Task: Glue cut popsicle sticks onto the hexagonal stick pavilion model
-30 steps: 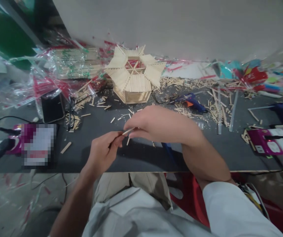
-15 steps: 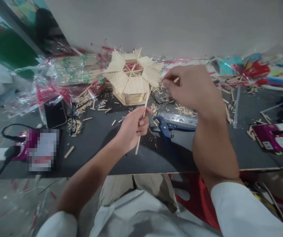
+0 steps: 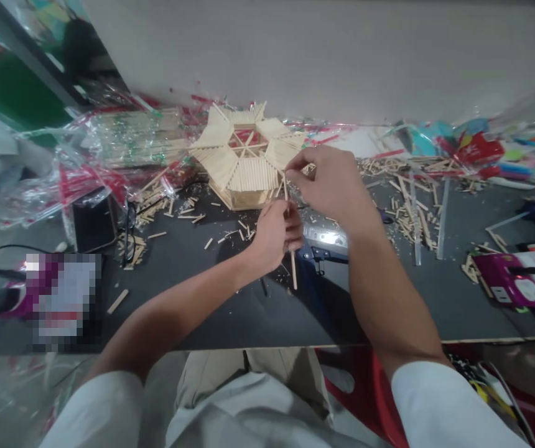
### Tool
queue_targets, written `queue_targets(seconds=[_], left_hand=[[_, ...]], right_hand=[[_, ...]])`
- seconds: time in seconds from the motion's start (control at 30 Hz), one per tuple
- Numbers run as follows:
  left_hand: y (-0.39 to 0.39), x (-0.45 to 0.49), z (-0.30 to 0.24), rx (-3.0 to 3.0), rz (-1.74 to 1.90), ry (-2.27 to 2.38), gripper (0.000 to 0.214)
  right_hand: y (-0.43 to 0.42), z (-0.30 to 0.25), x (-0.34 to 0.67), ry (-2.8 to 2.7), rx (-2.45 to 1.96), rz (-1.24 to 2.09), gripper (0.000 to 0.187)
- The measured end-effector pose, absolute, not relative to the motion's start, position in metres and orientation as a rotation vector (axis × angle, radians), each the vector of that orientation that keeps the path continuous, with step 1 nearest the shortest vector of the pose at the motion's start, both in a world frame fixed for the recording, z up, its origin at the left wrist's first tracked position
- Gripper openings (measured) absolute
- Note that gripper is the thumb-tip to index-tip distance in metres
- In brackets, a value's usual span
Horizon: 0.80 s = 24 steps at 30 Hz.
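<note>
The left hand (image 3: 277, 236) is closed around a wooden stick (image 3: 294, 274), its long axis directed from the near edge of the worktop (image 3: 193, 317) toward the far edge. The right hand (image 3: 328, 180) has thumb and forefinger at the far end; whether they clamp it cannot be told. The stick structure (image 3: 251, 174) stands just beyond, toward the far edge. Clear plastic wrapping (image 3: 74, 158) near the far left corner contains bundled sticks (image 3: 141, 137)

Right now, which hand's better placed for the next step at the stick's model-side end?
Right, probably: the right hand is by that end, close to the wooden model; the left hand holds the stick farther back.
</note>
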<state>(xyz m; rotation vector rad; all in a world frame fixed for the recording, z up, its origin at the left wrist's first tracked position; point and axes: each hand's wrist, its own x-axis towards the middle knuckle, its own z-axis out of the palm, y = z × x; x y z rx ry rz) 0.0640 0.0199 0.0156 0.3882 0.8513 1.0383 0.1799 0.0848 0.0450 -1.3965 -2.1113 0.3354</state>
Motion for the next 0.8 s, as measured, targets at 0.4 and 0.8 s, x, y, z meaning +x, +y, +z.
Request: queue_targets(seconds=[0.4,0.8], left_hand=[[0.034,0.052,0.017,0.438,1.030,0.739,0.027],[0.031,0.056,0.005,0.358,1.042,0.708,0.031]], right_hand=[[0.083,0.045,0.172,-2.048,-1.474,0.356,0.007],[0.087,0.037,0.165,-1.988,-1.486,0.328,0.013]])
